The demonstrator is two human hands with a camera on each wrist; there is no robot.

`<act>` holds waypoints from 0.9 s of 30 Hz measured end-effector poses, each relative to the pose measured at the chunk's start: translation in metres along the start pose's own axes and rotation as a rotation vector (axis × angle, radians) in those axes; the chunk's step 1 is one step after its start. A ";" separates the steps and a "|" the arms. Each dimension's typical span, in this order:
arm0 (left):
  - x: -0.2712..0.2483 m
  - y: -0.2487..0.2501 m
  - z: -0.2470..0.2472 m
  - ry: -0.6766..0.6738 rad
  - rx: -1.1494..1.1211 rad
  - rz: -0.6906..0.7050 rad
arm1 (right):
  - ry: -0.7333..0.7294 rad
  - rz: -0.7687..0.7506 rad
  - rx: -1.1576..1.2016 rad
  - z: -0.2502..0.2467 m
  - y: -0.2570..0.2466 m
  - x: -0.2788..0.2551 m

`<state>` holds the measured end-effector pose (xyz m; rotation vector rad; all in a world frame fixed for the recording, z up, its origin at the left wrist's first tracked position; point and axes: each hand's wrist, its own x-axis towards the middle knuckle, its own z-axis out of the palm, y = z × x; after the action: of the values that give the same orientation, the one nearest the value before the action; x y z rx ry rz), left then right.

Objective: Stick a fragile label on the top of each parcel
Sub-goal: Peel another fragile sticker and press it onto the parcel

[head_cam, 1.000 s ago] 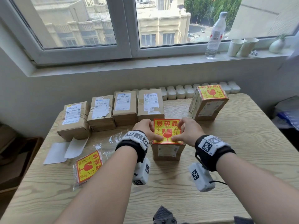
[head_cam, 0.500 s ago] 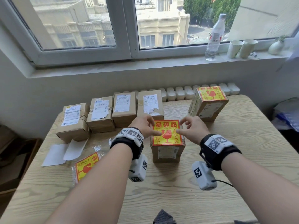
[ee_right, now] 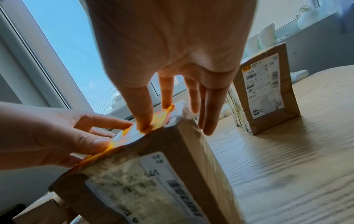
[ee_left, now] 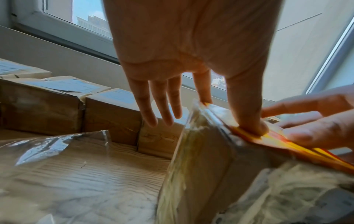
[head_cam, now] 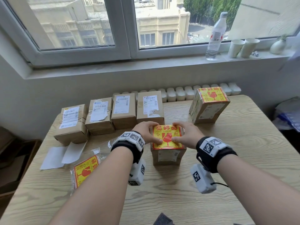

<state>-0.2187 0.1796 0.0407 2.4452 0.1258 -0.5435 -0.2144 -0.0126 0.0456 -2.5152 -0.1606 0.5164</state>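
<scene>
A brown parcel (head_cam: 168,157) stands upright mid-table with a yellow and red fragile label (head_cam: 168,134) lying on its top. My left hand (head_cam: 146,133) rests on the label's left side, thumb pressing its near edge and fingers straight along the left rim (ee_left: 247,121). My right hand (head_cam: 186,134) mirrors it on the right side, thumb and forefinger pressing the label flat (ee_right: 143,119). A second upright parcel (head_cam: 209,105) at the back right carries a fragile label on top. Several unlabelled parcels (head_cam: 123,109) lie in a row at the back left.
A clear bag of fragile labels (head_cam: 85,170) lies at the left front, with white backing sheets (head_cam: 62,154) beside it. On the windowsill (head_cam: 146,62) stand a water bottle (head_cam: 215,36), two paper cups (head_cam: 243,47) and a small vase (head_cam: 277,46). A radiator (head_cam: 183,93) runs behind the table.
The label has gone from held just above the parcel to lying flat on its top. Both hands have shifted from pinching its near edge to pressing it down.
</scene>
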 end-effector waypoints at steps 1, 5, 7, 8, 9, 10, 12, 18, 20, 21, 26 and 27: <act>-0.001 -0.003 -0.002 0.008 -0.018 -0.025 | -0.001 0.004 0.003 -0.001 0.000 -0.001; -0.004 -0.012 -0.008 -0.015 -0.229 -0.135 | 0.000 0.065 0.073 -0.001 0.001 -0.002; -0.007 -0.009 -0.008 -0.080 -0.340 -0.161 | -0.025 0.148 0.193 -0.001 0.003 -0.001; -0.007 -0.005 -0.007 -0.103 -0.373 -0.170 | -0.028 0.189 0.234 -0.001 0.004 -0.001; -0.008 0.000 -0.006 -0.113 -0.406 -0.177 | -0.024 0.221 0.251 -0.003 0.004 -0.001; -0.006 0.005 -0.006 -0.110 -0.438 -0.179 | -0.009 0.245 0.262 -0.004 0.006 0.000; -0.001 0.015 -0.005 -0.109 -0.484 -0.183 | 0.050 0.283 0.277 -0.009 0.009 0.003; 0.022 0.051 -0.010 -0.077 -0.601 -0.169 | 0.245 0.264 0.278 -0.046 0.022 0.017; 0.030 0.066 -0.014 -0.035 -0.635 -0.163 | 0.278 0.232 0.321 -0.058 0.025 0.024; 0.034 0.073 -0.017 -0.011 -0.644 -0.161 | 0.288 0.212 0.344 -0.063 0.025 0.028; 0.072 0.082 -0.020 0.086 -0.615 -0.183 | 0.273 0.126 0.383 -0.076 0.028 0.050; 0.080 0.082 -0.018 0.096 -0.595 -0.192 | 0.257 0.112 0.365 -0.076 0.029 0.055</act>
<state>-0.1218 0.1215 0.0671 1.8846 0.4924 -0.3976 -0.1342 -0.0628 0.0702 -2.2123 0.1597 0.2351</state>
